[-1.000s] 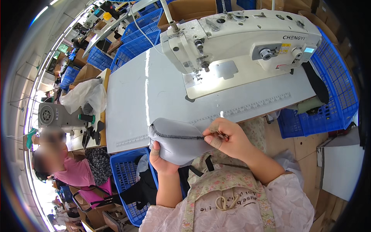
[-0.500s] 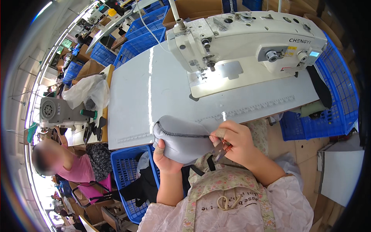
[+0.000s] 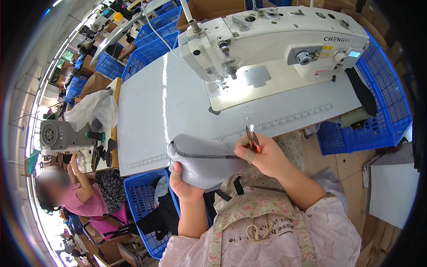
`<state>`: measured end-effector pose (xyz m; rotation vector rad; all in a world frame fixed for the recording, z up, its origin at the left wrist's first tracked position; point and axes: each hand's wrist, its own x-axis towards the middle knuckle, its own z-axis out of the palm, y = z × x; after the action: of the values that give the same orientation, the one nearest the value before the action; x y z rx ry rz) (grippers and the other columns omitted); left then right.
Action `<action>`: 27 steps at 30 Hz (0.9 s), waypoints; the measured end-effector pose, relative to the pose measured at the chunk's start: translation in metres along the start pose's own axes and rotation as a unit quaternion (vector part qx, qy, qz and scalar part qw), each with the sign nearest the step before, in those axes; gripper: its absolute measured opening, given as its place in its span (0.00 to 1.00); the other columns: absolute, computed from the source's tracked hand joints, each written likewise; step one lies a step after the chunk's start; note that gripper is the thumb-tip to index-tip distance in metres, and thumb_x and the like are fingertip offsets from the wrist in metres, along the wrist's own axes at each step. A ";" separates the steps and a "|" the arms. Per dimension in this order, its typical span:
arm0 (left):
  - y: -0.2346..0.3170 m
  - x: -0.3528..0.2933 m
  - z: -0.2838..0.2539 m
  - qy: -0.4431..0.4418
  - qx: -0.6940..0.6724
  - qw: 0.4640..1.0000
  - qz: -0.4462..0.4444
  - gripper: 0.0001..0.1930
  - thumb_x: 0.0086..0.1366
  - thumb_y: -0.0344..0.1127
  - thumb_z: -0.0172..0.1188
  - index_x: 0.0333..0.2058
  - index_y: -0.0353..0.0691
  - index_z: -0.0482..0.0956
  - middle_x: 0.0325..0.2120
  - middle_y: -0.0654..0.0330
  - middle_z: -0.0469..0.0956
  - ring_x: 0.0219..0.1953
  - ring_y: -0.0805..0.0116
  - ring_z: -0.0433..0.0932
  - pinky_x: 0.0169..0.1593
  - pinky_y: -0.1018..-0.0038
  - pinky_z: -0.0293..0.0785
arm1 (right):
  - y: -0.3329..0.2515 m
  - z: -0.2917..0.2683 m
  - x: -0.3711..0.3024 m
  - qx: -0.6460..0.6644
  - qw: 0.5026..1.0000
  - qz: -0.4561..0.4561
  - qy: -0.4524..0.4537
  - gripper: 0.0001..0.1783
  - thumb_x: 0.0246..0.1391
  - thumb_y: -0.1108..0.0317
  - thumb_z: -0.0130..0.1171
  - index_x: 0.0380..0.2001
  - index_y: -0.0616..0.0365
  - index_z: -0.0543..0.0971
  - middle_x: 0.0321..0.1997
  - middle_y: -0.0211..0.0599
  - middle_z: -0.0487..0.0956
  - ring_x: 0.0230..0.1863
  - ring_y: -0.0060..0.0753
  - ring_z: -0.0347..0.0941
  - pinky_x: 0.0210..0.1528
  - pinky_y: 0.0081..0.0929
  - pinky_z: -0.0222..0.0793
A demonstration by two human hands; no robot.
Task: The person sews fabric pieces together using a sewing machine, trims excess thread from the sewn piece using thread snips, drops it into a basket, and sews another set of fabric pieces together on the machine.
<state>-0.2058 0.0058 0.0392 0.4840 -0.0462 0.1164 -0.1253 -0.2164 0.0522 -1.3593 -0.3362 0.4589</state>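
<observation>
A smooth grey fabric piece (image 3: 202,167), curved like a pouch, carries a dark zigzag-stitched seam (image 3: 200,155) across its upper face. My left hand (image 3: 184,187) grips its left side from below, the thumb lying on the cloth. At the seam's right end, my right hand (image 3: 262,155) pinches the fabric edge between thumb and fingers, both wrapped in tan tape. The same hand holds small scissors (image 3: 252,141) with orange handles, their blades pointing up and slightly apart. Part of the handles is hidden in the fingers.
Beyond the fabric stands a white sewing machine (image 3: 275,49) on a pale table (image 3: 147,102) with a ruler strip along its front. Blue baskets flank it at right (image 3: 356,133) and lower left (image 3: 140,191). A co-worker in pink (image 3: 86,200) sits at another machine on the left.
The scissors have swung from pointing down below my right hand to pointing up above it. Both hands still hold the fabric. The co-worker's arms have moved.
</observation>
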 end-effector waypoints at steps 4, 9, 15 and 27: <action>0.001 0.000 0.000 -0.007 -0.004 1.000 0.001 0.23 0.68 0.42 0.52 0.59 0.39 0.69 0.58 0.51 0.71 0.60 0.51 0.68 0.64 0.49 0.59 | -0.005 0.000 0.001 0.022 0.999 0.040 0.000 0.12 0.57 0.61 0.64 0.33 0.59 0.78 0.26 0.22 0.75 0.29 0.15 0.65 0.32 0.19 0.63; 0.000 0.001 0.000 -0.006 -0.004 1.000 0.000 0.23 0.68 0.42 0.51 0.59 0.39 0.69 0.58 0.51 0.71 0.60 0.51 0.68 0.65 0.49 0.59 | -0.005 0.002 0.000 0.047 0.999 0.014 0.008 0.10 0.53 0.64 0.67 0.31 0.58 0.78 0.26 0.22 0.75 0.28 0.15 0.65 0.31 0.19 0.63; 0.001 0.001 -0.002 0.004 -0.006 1.000 0.005 0.23 0.68 0.41 0.52 0.59 0.39 0.69 0.58 0.50 0.71 0.60 0.51 0.68 0.65 0.49 0.59 | -0.011 -0.002 0.001 -0.080 0.995 -0.058 -0.012 0.07 0.53 0.68 0.67 0.31 0.56 0.77 0.27 0.21 0.74 0.27 0.13 0.64 0.31 0.14 0.61; 0.002 0.002 -0.006 0.015 0.001 1.000 0.009 0.23 0.68 0.42 0.52 0.58 0.39 0.69 0.57 0.51 0.72 0.59 0.51 0.69 0.64 0.50 0.61 | -0.005 -0.005 0.004 -0.009 1.000 0.002 -0.020 0.10 0.57 0.63 0.63 0.32 0.58 0.77 0.26 0.25 0.75 0.28 0.18 0.65 0.33 0.21 0.64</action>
<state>-0.2040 0.0102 0.0352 0.4839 -0.0203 0.1407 -0.1187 -0.2195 0.0559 -1.3691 -0.3711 0.4887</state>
